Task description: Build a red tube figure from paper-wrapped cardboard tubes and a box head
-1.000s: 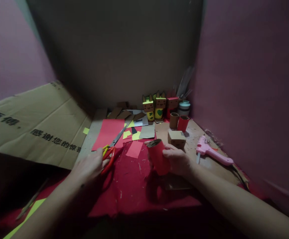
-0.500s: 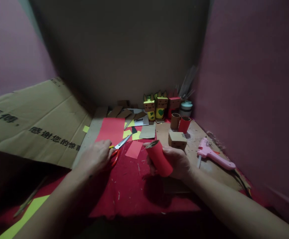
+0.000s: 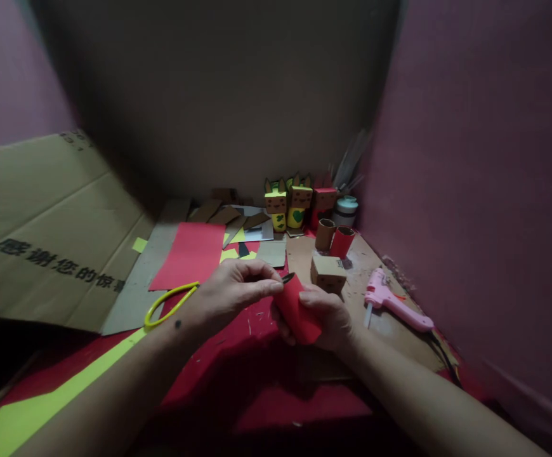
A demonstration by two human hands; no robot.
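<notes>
A red paper-covered tube point(image 3: 299, 314) is tilted in my right hand point(image 3: 330, 314), whose fingers wrap round it. The thumb and fingers of my left hand point(image 3: 238, 289) pinch the tube's upper rim at its open end. Left of my left hand lie scissors with a yellow handle point(image 3: 169, 304); my hand and wrist hide their blades. A small cardboard box point(image 3: 328, 273) sits just behind my right hand. Behind it stand a brown tube point(image 3: 325, 235) and another red tube point(image 3: 342, 242).
A pink glue gun point(image 3: 397, 301) rests at the right on a cardboard sheet. Box-headed figures point(image 3: 299, 203) and a lidded jar point(image 3: 346, 209) stand at the back. Red paper point(image 3: 193, 251) and cardboard scraps lie at the left, beside a large cardboard flap point(image 3: 57, 235).
My left hand has left the scissors and moved right to the tube, pinching its rim. My right hand still holds the tube. The view has shifted slightly.
</notes>
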